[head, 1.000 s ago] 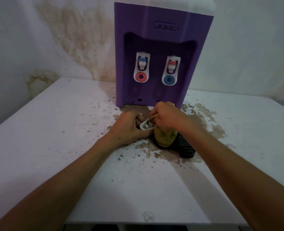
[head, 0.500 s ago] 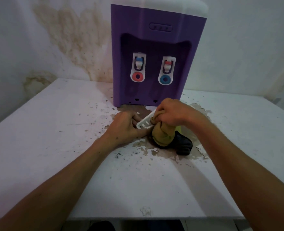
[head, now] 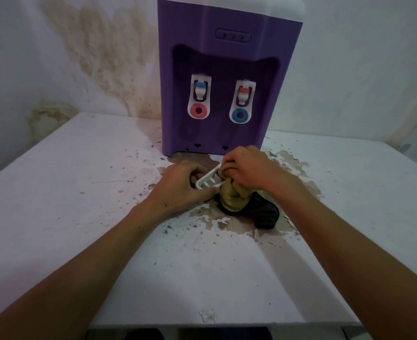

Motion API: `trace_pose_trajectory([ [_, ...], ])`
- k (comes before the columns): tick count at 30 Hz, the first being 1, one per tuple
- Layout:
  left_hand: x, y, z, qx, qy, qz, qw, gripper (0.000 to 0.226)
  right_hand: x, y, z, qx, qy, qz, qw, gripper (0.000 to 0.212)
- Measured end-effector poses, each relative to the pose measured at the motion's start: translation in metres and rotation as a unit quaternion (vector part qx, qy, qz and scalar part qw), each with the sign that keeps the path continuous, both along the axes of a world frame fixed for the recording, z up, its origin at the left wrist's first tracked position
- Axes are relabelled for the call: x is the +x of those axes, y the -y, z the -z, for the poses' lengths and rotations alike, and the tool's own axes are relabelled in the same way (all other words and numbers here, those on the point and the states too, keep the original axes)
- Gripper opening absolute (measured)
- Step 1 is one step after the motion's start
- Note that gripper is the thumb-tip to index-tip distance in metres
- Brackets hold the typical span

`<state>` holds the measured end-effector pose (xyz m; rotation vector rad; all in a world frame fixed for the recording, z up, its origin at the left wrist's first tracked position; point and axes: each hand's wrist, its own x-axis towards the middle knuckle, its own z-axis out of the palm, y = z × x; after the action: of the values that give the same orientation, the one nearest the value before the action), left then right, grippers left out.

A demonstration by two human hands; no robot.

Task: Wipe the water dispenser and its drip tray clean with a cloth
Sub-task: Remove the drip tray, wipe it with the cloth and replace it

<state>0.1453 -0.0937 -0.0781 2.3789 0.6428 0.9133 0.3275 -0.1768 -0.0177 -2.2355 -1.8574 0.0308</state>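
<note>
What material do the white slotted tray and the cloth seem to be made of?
Drip tray: probably smooth white plastic, judging by its thin moulded slots and even rim. Cloth: soft woven or knitted fabric, olive and dark, matte; it bunches and folds under the right hand.

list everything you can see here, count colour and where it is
water dispenser: 1, purple with white top, back of table against wall
taps: 2, white, blue-capped one left, red-capped one right, in dispenser recess
drip tray: 1, white, slotted, held tilted in front of dispenser
cloth: 1, olive and black, bunched against tray, trailing onto table
table: 1, white, peeling and stained
wall: brown stain left of dispenser
left hand: holds tray
right hand: grips cloth
</note>
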Motion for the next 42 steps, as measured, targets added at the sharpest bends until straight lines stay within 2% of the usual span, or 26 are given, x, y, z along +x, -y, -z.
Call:
trace_pose_trajectory([
  [5,0.001,-0.003,-0.002,-0.011,0.0,0.022,1.0,0.055,-0.005,-0.014,0.002,0.005,0.065,0.004,0.998,0.014],
  [9,0.002,-0.004,-0.002,-0.003,-0.009,0.016,1.0,0.049,-0.012,-0.02,-0.004,-0.018,0.048,-0.013,0.999,0.015],
  [12,0.003,0.0,-0.001,0.0,-0.004,0.009,1.0,0.058,-0.009,-0.018,-0.007,-0.056,0.031,-0.022,0.998,0.019],
  [17,0.003,0.001,-0.002,0.003,0.0,0.011,1.0,0.057,-0.005,-0.018,-0.013,-0.103,0.028,0.005,0.994,0.021],
  [25,0.002,-0.009,0.0,0.011,-0.019,0.021,1.0,0.049,-0.006,-0.023,0.012,-0.001,-0.001,0.046,0.999,0.022],
  [29,0.002,-0.005,0.001,0.013,-0.015,0.013,1.0,0.043,-0.008,-0.024,0.0,-0.066,-0.003,0.033,0.997,0.02],
  [33,0.005,0.001,0.002,0.015,-0.014,0.009,1.0,0.053,-0.015,-0.017,-0.014,-0.126,0.024,0.024,0.991,0.023],
  [39,0.003,0.001,0.002,0.035,-0.02,0.008,0.999,0.051,-0.022,-0.009,-0.019,-0.139,0.052,0.018,0.989,0.023],
  [42,0.0,0.002,0.001,0.031,-0.025,0.006,0.999,0.046,-0.015,-0.001,-0.024,-0.125,0.028,0.034,0.991,0.012],
])
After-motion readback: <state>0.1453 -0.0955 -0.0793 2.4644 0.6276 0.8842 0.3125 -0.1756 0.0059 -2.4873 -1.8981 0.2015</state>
